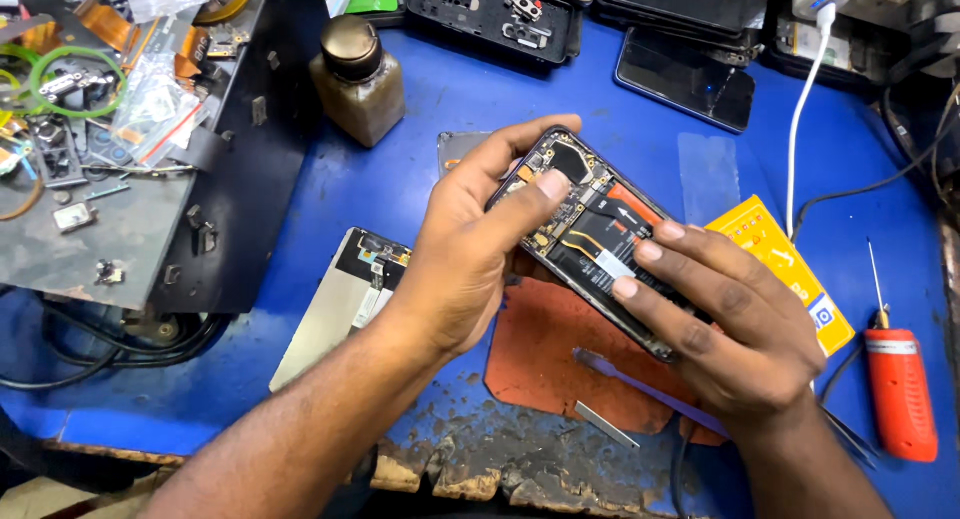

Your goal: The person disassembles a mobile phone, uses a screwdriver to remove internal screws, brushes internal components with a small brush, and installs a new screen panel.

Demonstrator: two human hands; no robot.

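The opened phone (590, 239) is held up over the blue table (400, 119), its back off and its inner parts showing; its long side runs from far left to near right. Both hands are on it, so neither has to reach; the left hand (465, 254) grips the far-left end, thumb pressing on the small board parts; the right hand (735, 324) holds the near-right end, fingers lying flat on the black battery. Under the phone lies a red-brown mat (545, 364) with a purple flat tool (640, 379); a yellow card (790, 269) sits to the right; a red screwdriver (898, 384) lies further right; a brown bottle (357, 79) stands far left.
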